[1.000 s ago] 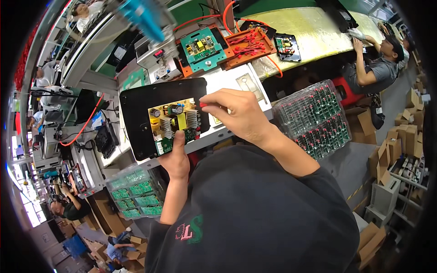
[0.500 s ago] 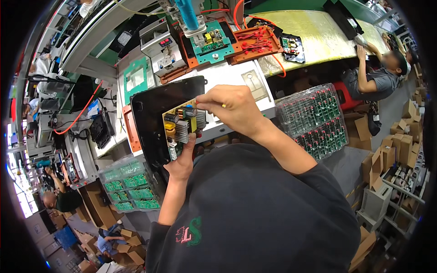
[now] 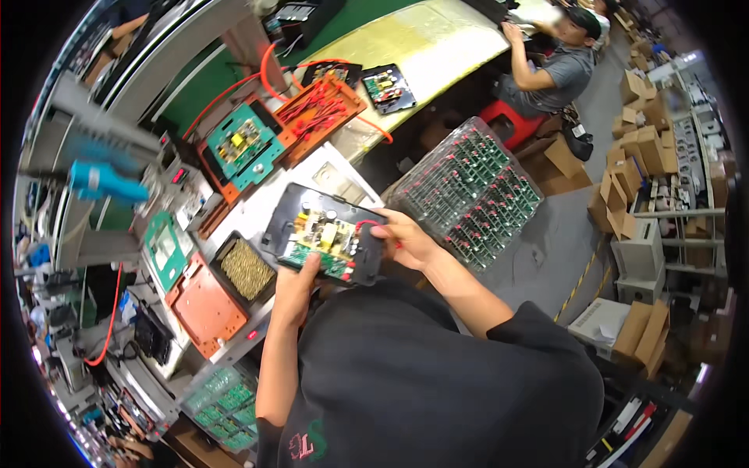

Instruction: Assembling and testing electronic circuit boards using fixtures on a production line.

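A black plastic case (image 3: 279,226) is held up in front of me above the bench edge, with a circuit board (image 3: 328,234) lying inside it. Yellow parts, round capacitors and a green strip show on the board. My left hand (image 3: 295,292) grips the near left side, its thumb over the rim by the green strip. At the right side, my right hand (image 3: 409,243) holds the case, thumb on top beside a short red wire (image 3: 367,225). Both hands' fingers under the case are hidden.
Beyond the case are an orange tray of red wires (image 3: 324,109) and a green fixture (image 3: 261,162) holding a board. A box of brass-coloured screws (image 3: 246,269) stands left, beside an orange fixture (image 3: 204,308). Stacked plastic board trays (image 3: 468,195) and a seated person (image 3: 550,74) are right.
The board, earlier upright before the case, now lies in it. My right hand has left its pinch at the board's top corner and grips the case's side. The view has turned.
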`<state>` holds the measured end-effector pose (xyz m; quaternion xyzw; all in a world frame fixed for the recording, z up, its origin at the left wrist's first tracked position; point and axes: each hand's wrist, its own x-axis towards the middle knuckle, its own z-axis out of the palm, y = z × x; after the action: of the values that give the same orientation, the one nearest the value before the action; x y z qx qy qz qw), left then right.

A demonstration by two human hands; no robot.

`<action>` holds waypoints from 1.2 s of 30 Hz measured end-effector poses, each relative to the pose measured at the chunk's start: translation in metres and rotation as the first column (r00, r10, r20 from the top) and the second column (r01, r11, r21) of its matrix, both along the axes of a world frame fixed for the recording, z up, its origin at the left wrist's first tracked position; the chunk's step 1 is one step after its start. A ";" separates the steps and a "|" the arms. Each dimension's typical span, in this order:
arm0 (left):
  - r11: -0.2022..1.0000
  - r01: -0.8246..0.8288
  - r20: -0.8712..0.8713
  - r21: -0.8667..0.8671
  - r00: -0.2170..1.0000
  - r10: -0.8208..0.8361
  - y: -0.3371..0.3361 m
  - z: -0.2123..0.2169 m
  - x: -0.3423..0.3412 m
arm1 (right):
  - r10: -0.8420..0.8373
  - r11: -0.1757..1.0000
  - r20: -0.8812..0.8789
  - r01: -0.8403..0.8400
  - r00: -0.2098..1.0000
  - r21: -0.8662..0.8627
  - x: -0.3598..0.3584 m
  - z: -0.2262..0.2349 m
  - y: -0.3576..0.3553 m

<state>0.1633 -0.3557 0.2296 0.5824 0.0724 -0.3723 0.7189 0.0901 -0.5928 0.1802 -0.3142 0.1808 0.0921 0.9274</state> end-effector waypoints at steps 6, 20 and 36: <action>0.936 0.342 0.123 0.084 0.929 -0.350 0.011 0.010 0.006 | -0.536 0.816 0.024 0.525 0.844 -0.241 0.000 -0.057 -0.124; 0.967 -0.253 0.362 0.039 0.905 0.222 0.141 0.042 -0.006 | -0.347 0.788 0.051 0.321 0.936 -0.525 0.121 -0.104 -0.238; -0.177 -0.781 0.744 0.599 0.625 -0.236 0.630 -0.148 0.073 | 0.377 0.870 0.499 -0.114 0.780 -0.480 0.113 0.101 0.131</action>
<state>0.2367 0.2741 0.0816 0.9456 0.2038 0.2394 0.0840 0.2034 -0.4616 0.2809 -0.5419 -0.1373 0.0739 0.8259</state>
